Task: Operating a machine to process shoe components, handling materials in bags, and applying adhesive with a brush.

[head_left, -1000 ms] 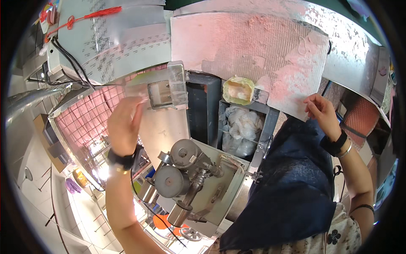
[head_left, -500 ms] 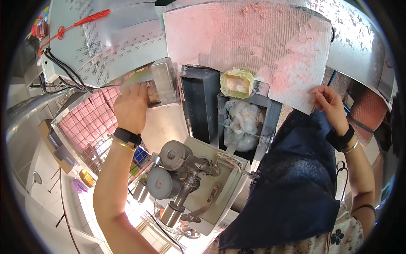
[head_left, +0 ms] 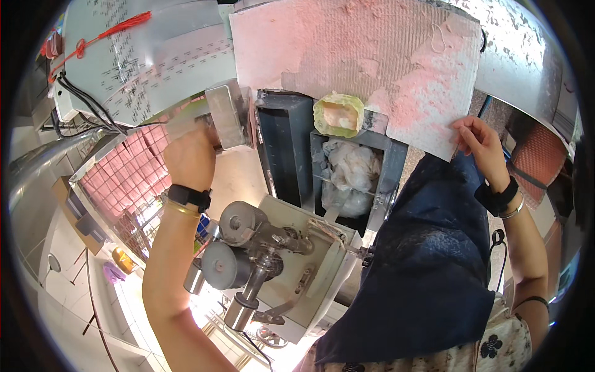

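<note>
My left hand (head_left: 189, 159) is beside a small metal box (head_left: 227, 115) at the upper left. Its fingers are curled, and their tips are blurred and partly hidden, so what they hold does not show. At the far right, my right hand (head_left: 481, 144) has its fingers bent together at the near right corner of a corrugated cardboard sheet (head_left: 347, 53) coated with pink powder. Just under the sheet's near edge sits a yellow-green lump (head_left: 338, 115) with a pale hollow middle. The dark blue apron (head_left: 427, 260) hangs over my lap, dusted with powder.
A bench machine with grey round wheels (head_left: 242, 223) stands near my left forearm. In front are an open dark drawer (head_left: 282, 152) and a compartment holding crumpled clear plastic bags (head_left: 351, 173). A wire rack with pink cloth (head_left: 127, 170) is at the left; a red tassel (head_left: 127, 25) lies behind.
My left hand has curled its fingers in more and lowered slightly beside the metal box. My right hand stays at the cardboard's corner. The whole view has shifted a little.
</note>
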{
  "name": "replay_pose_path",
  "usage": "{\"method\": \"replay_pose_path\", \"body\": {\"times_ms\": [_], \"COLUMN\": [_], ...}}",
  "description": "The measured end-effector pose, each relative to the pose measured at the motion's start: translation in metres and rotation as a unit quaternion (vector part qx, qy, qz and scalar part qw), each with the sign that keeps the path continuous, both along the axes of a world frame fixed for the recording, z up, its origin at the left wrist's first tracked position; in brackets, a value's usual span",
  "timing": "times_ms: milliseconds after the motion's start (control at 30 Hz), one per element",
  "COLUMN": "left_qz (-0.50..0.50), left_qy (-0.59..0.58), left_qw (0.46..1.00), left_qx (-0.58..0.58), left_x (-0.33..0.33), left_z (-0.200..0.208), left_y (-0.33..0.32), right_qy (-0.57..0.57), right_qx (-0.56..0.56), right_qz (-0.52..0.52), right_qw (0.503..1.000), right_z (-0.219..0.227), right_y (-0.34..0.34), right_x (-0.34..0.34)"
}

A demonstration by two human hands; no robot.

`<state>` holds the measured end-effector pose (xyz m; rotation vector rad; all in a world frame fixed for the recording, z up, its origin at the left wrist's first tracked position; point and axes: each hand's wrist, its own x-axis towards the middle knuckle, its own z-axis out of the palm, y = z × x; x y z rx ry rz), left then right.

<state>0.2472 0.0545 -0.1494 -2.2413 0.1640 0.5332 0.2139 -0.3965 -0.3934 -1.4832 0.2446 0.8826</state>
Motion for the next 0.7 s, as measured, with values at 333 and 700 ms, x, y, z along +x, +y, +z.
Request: {"method": "replay_pose_path", "body": {"times_ms": [333, 700], "left_qz": [0.065, 0.478], "left_qy": [0.007, -0.039], "left_qw": [0.997, 0.807], "left_qx": [-0.045, -0.345], "left_x": [-0.006, 0.049], "left_z": [0.001, 0.083], "left_y": [0.006, -0.008], "right_qy": [-0.005, 0.009], "right_qx": [0.000, -0.013], "right_qz": [-0.007, -0.033], "right_qw": [1.000, 0.999], "right_z": [0.000, -0.001], "right_y": [-0.007, -0.017], "right_x": [-0.002, -0.003]}}
